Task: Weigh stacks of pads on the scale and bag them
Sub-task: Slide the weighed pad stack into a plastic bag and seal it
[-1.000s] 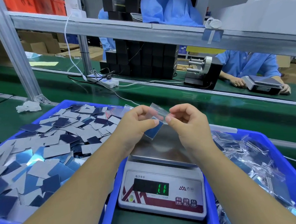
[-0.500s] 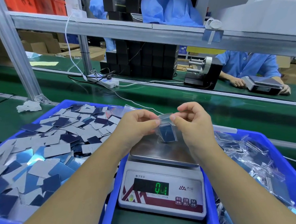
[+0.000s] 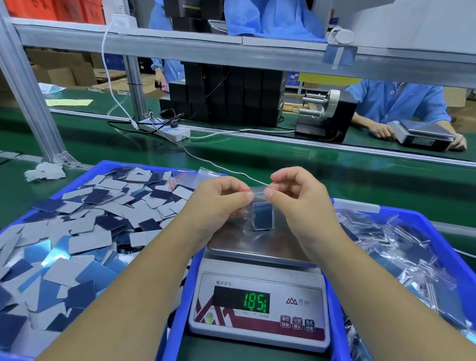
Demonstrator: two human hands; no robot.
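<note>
A small clear zip bag [image 3: 260, 204] with a red seal line holds a stack of blue pads [image 3: 263, 217] and stands on the steel pan of the scale [image 3: 257, 303]. My left hand [image 3: 219, 206] pinches the bag's top edge from the left. My right hand [image 3: 301, 199] pinches the same edge from the right. The scale's green display [image 3: 255, 302] reads about 185. Loose blue and grey pads [image 3: 77, 238] fill the blue bin [image 3: 98, 168] on my left.
A blue bin [image 3: 438, 241] of filled clear bags sits to the right. Spare empty bags [image 3: 184, 177] lie at the left bin's far corner. Beyond runs a green conveyor [image 3: 285, 161] with a power strip [image 3: 171, 131], black boxes [image 3: 227, 95], and a person in blue [image 3: 398, 108] at another scale.
The pads slid down fully into the bag, which now rests upright on the pan. Both hands shifted to its top edge. The reading rose from about 1 to about 185.
</note>
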